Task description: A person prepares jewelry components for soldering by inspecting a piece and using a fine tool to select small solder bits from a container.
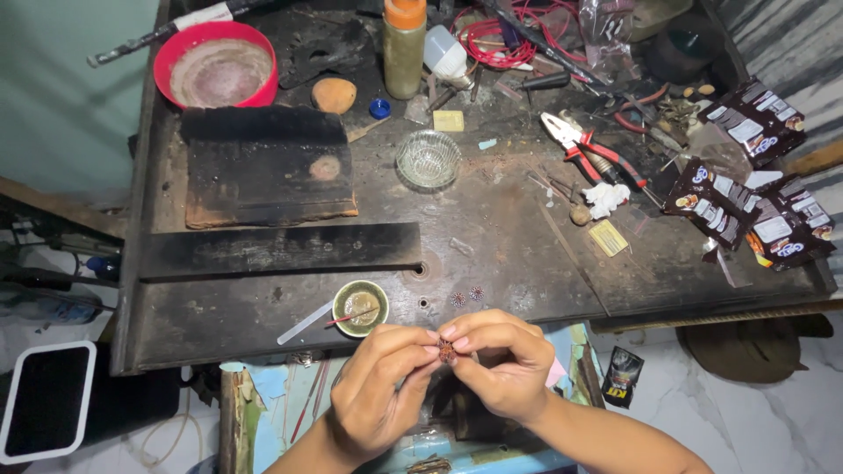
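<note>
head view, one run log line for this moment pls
left hand: pinching small reddish piece | right hand: pinching same piece | nearby: small bowl, two tiny round pieces on workbench

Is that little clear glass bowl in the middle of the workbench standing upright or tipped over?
Upright. The glass bowl sits on its base on the dark workbench, its round rim facing up toward the camera. Whether anything lies inside, I cannot tell.

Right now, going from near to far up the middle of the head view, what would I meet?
Small reddish piece pinched between left hand and right hand → two tiny flower-shaped pieces → clear glass bowl → bottle with orange cap.
</note>
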